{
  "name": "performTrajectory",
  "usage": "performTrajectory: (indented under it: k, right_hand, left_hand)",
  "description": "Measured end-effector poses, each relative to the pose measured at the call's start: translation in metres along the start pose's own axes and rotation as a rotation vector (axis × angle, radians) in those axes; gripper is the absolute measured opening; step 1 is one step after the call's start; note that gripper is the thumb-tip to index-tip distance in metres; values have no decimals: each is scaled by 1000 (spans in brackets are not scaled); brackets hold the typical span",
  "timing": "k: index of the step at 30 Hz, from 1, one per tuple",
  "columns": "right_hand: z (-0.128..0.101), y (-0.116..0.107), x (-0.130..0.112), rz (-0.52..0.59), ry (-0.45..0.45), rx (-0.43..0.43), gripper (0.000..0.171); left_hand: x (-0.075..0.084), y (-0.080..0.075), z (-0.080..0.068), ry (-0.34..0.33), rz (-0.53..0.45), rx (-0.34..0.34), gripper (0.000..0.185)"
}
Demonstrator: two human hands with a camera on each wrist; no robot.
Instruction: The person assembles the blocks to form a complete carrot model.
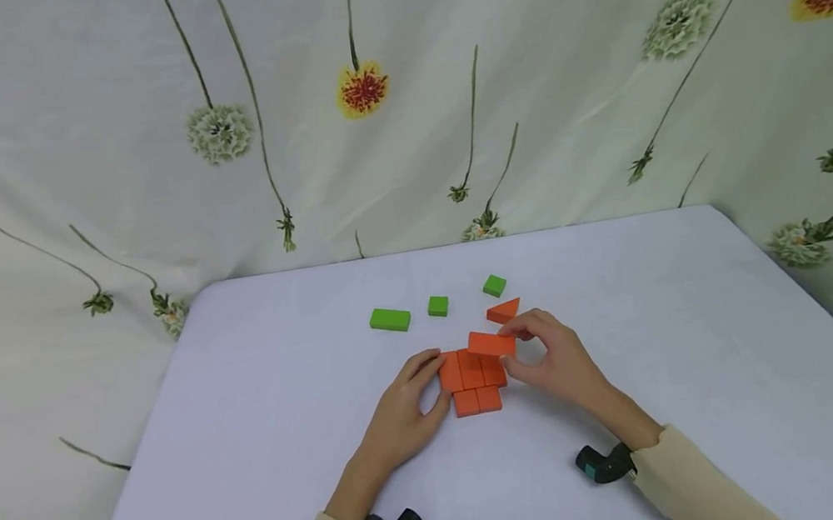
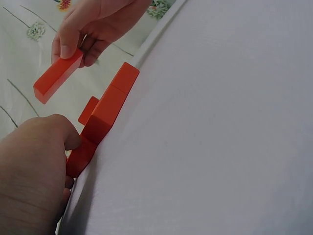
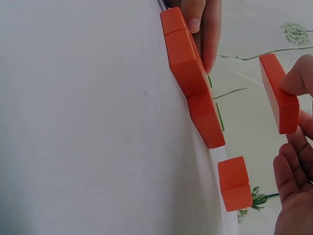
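On the white table (image 1: pixel 265 408) before a flowered curtain (image 1: pixel 150 152), your left hand (image 1: pixel 401 416) steadies the orange block cluster (image 1: pixel 473 380) with straight fingers while your right hand (image 1: pixel 557 359) pinches an orange slab (image 1: pixel 491 343) just above that cluster.

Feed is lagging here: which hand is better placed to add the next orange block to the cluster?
Right, probably. The right hand already pinches the orange block above the orange cluster; the left hand braces the cluster's side.
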State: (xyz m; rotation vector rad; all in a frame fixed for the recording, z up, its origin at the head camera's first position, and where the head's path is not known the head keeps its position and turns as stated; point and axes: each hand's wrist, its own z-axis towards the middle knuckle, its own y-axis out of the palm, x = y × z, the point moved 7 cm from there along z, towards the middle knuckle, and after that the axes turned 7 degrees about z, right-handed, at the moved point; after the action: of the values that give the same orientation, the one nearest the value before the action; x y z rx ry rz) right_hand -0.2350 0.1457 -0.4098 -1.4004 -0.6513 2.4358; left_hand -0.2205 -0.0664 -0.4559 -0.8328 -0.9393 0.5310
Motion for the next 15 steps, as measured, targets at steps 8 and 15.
performTrajectory:
  k: [8, 15]
  right_hand:
    - [-12, 8, 1, 36, -4, -37, 34]
    - [-21, 14, -3, 63, -14, -89, 39]
  left_hand:
    - [0, 0, 1, -4, 3, 5, 46]
    - [0, 0, 0, -2, 10, 8, 46]
